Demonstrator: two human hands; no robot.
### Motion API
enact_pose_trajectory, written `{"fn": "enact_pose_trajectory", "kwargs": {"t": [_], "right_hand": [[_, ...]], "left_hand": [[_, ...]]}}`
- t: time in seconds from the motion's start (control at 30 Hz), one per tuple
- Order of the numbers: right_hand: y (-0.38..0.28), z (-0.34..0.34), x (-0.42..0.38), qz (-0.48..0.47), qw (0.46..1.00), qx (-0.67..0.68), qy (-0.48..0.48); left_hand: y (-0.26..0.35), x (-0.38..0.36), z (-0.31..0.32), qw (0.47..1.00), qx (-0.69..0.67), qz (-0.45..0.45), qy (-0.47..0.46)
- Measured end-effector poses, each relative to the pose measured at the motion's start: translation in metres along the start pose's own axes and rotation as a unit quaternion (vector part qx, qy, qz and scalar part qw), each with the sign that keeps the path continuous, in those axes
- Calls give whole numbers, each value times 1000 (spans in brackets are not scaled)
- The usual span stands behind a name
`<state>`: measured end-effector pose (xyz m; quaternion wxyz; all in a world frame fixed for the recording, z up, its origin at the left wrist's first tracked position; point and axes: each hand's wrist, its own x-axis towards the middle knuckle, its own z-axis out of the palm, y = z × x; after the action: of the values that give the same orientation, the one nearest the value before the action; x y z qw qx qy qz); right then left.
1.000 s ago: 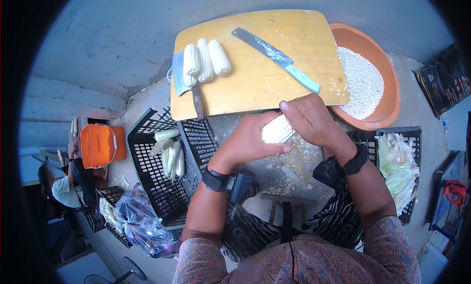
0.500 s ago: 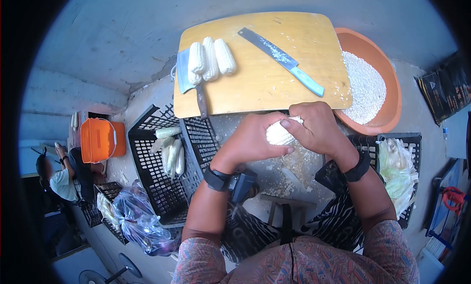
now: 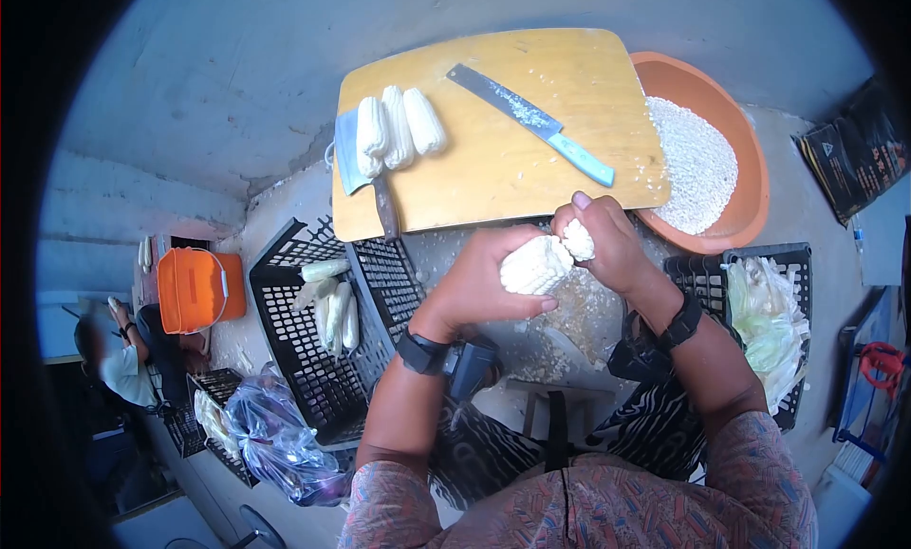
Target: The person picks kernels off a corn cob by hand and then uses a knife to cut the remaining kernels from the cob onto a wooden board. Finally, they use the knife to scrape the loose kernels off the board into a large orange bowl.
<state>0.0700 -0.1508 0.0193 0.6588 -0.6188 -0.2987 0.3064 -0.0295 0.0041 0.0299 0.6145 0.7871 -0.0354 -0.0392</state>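
My left hand (image 3: 470, 281) is closed around a white corn cob (image 3: 533, 267), with its thumb along the near side. A small broken end of the cob (image 3: 577, 241) is pinched in my right hand (image 3: 615, 245), right at the tip of the larger part. Both hands are just in front of the wooden board (image 3: 484, 193). On it lie several husked corn cobs (image 3: 397, 131), partly over a cleaver (image 3: 349, 160) with a dark handle. A long knife with a light blue handle (image 3: 581, 160) rests on the board's right half, bits of corn stuck to its blade.
Right of the board, an orange basin (image 3: 754, 188) holds white kernels. Black crates stand on both sides: the left crate (image 3: 308, 383) has corn cobs, the right one husks (image 3: 764, 331). An orange bucket (image 3: 190, 288), plastic bags (image 3: 275, 435) and a seated person (image 3: 123, 364) are farther left.
The cob's end has come apart from the rest and is now in my right hand. My left hand has tilted the larger part, and the view has shifted slightly.
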Motion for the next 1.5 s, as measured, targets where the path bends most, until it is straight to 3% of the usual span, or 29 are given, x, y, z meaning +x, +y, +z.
{"fn": "enact_pose_trajectory", "kwargs": {"t": [0.1, 0.17, 0.27, 0.37, 0.47, 0.8, 0.87, 0.93, 0.97, 1.03, 1.07, 1.13, 1.17, 1.2, 1.27, 1.3, 1.4, 1.47, 1.5], "right_hand": [[-15, 5, 1, 19, 997, 72, 23], [-17, 3, 2, 26, 994, 94, 40], [-14, -5, 8, -24, 999, 21, 32], [-12, -17, 6, 18, 997, 71, 7], [-18, -29, 2, 36, 993, 96, 51], [-20, -117, -30, 89, 959, -137, 233], [-15, -147, -42, 131, 897, -310, 285], [-7, -181, -59, 140, 773, -556, 270], [-5, -189, -69, 140, 774, -555, 271], [-10, -192, -87, 241, 666, -671, 218], [-8, -192, -89, 243, 666, -671, 219], [-6, -186, -85, 140, 748, -613, 214], [-5, -181, -78, 107, 822, -528, 186], [-7, -164, -70, 68, 851, -484, 192], [-9, -130, -56, 40, 884, -430, 181], [-16, -116, -50, 84, 892, -416, 159], [-8, -90, -40, 57, 925, -337, 166], [-6, -77, -34, -3, 965, -176, 195], [-9, -76, -33, 12, 969, -192, 158]], "left_hand": [[3, 2, 1, 995, -94, 12, 22], [3, 6, 3, 997, -73, 13, 34], [0, 9, 7, 997, -32, 19, 68], [-2, 8, 8, 994, -14, 14, 107], [-4, 9, 9, 990, -9, 18, 143], [-1, 15, 13, 978, 15, 64, 198], [-3, 18, 15, 979, 5, 55, 198], [-5, 20, 17, 979, -4, 45, 197], [-6, 22, 17, 979, -54, 14, 194], [-6, 25, 18, 976, -103, -18, 189], [-5, 28, 19, 972, -149, -33, 180], [-7, 34, 23, 964, -196, -47, 171], [-11, 37, 25, 961, -220, -60, 159], [-14, 40, 28, 956, -243, -75, 147], [-13, 45, 36, 953, -255, -86, 138], [-12, 48, 39, 950, -266, -96, 131], [-14, 54, 45, 956, -248, -102, 117], [-14, 57, 48, 958, -245, -105, 109], [-14, 58, 49, 959, -240, -108, 105]]}}
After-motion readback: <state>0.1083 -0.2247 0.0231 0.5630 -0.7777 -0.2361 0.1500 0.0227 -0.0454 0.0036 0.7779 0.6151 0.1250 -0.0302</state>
